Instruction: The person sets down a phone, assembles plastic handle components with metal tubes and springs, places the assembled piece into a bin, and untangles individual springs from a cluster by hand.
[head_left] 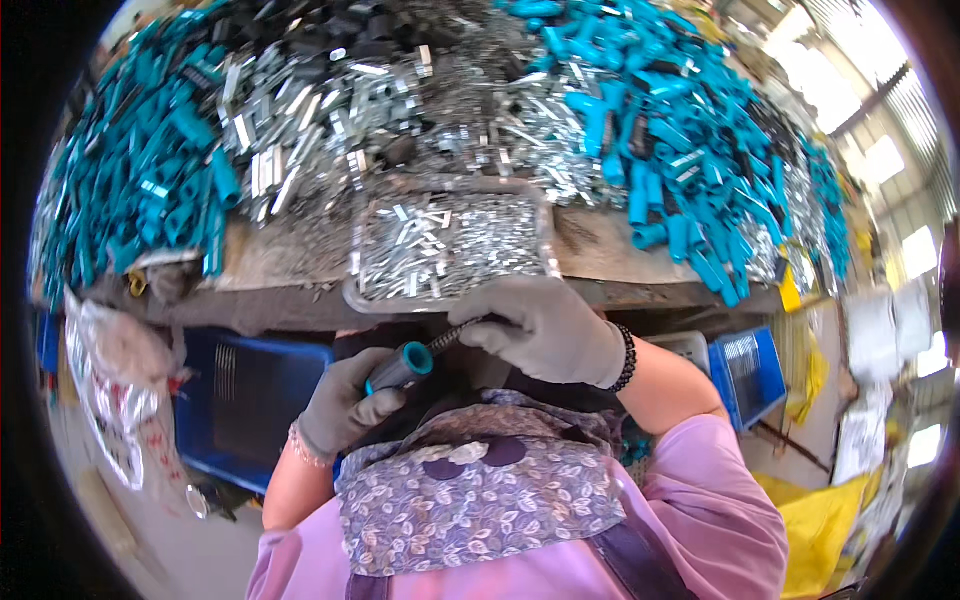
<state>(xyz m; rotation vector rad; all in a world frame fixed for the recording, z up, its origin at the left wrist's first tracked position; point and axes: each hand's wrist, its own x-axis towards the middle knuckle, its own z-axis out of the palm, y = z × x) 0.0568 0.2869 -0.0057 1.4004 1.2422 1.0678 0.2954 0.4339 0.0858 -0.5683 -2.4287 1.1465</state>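
My left hand (pixel 350 402), in a grey glove, is closed round a dark grey tubular handle (pixel 402 366) with a teal ring at its open end. That end tilts up and to the right. Pinched in the gloved fingers of my right hand (pixel 545 330) is a slim dark rod with a textured surface (pixel 452 336). Its lower tip is at or very near the handle's teal end; I cannot tell whether it sits inside. Just beyond my hands, a clear plastic tray (pixel 352 290) at the bench edge holds many small shiny metal pieces.
Teal plastic sleeves (pixel 175 150) heap up at the left, with another teal pile (pixel 665 130) at the right. Loose metal parts (pixel 290 125) lie between them on the bench (pixel 275 258). Below stand a blue crate (pixel 250 415) at left and a smaller blue bin (pixel 748 375) at right.
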